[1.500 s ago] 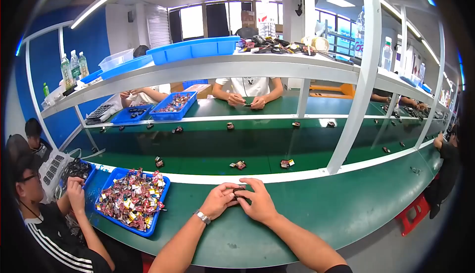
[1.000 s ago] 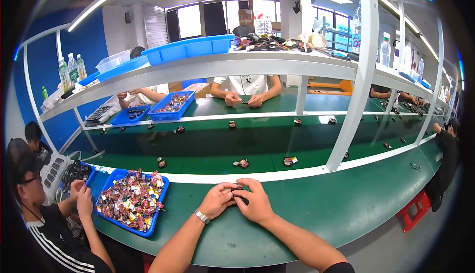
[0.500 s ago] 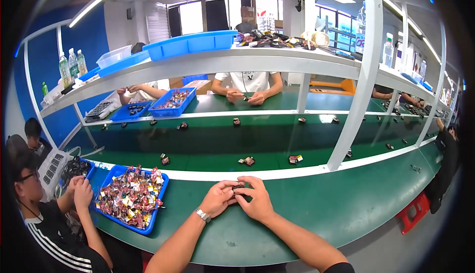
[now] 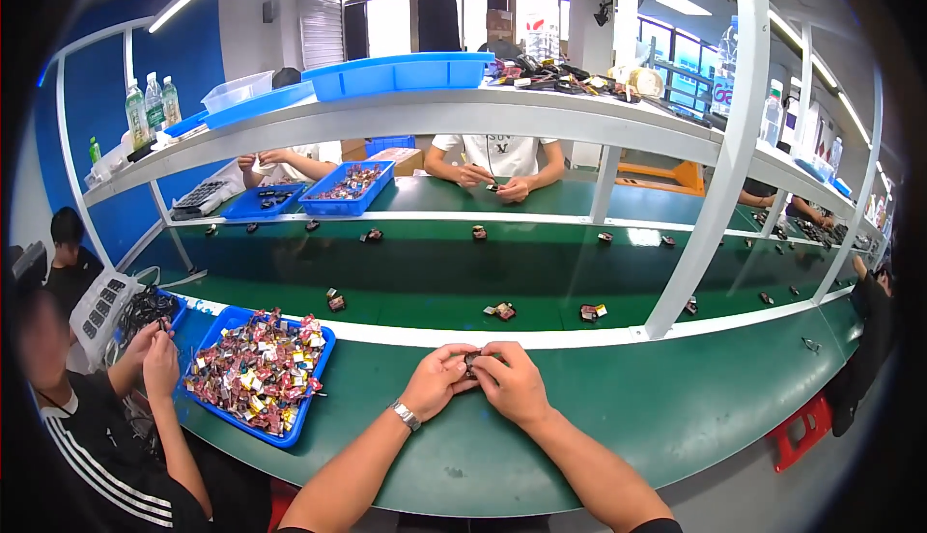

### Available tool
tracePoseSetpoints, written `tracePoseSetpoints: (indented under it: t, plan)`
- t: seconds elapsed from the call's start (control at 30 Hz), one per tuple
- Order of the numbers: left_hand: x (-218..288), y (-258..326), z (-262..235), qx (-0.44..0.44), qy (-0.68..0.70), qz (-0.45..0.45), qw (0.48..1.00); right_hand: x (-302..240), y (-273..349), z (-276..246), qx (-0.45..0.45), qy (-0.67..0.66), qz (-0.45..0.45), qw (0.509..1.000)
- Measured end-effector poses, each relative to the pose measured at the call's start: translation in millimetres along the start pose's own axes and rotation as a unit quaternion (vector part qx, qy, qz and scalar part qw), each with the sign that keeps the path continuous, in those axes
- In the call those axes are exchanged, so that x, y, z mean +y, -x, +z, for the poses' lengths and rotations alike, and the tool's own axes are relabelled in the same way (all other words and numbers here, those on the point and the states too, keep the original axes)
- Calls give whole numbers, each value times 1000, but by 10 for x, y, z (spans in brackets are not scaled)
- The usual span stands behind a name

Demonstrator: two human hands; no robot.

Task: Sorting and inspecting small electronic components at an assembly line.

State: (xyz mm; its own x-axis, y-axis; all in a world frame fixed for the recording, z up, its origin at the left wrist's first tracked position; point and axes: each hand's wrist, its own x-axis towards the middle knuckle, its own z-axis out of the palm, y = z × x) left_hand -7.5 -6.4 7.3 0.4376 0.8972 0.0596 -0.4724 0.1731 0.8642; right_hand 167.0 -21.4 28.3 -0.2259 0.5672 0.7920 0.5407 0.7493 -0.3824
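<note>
Above the green bench [image 4: 618, 407], close to its white far rail, both my hands meet around one small dark part [image 4: 471, 365]. Fingers cover most of it, so its exact kind does not show. My left hand [image 4: 435, 381], with a metal watch at the wrist, grips it from the left. From the right, my right hand [image 4: 514, 384] pinches it with curled fingers. To the left of my hands stands a blue tray [image 4: 305, 417], heaped with small red, black, white and yellow electronic pieces [image 4: 253, 369].
Beyond the rail runs a green conveyor belt [image 4: 425, 287] carrying spaced-out small assemblies [image 4: 500, 311]. A white post [image 4: 710, 185] and a shelf [image 4: 541, 118] rise over it. Co-workers sit at my left [image 4: 106, 446] and across the belt [image 4: 497, 161]. A red stool [image 4: 801, 432] stands at right.
My right fingers have curled in closer over the dark part, hiding more of it. The whole view has shifted slightly.
</note>
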Motion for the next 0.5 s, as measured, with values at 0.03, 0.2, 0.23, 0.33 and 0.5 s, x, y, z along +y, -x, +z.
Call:
tracePoseSetpoints:
  t: [0.03, 0.2, 0.23, 0.33, 0.5]
  plan:
    - [5, 0, -11, -1, -2, -1, 1000, 7, -6, 15, 5, 22, -13, 1000]
    - [-14, 2, -47, 12, -11, -6, 1000, -40, 4, 13, -10, 30, 1, 999]
    - [-16, 1, -47, 13, -12, -10, 1000, -59, 5, 3, -22, 36, 8, 999]
    - [-9, -6, -28, 5, -8, -8, 1000, -32, 22, 31, -8, 66, -6, 998]
    - [-27, 8, -67, 2, -18, -13, 1000, -101, 61, 40, -28, 113, -18, 993]
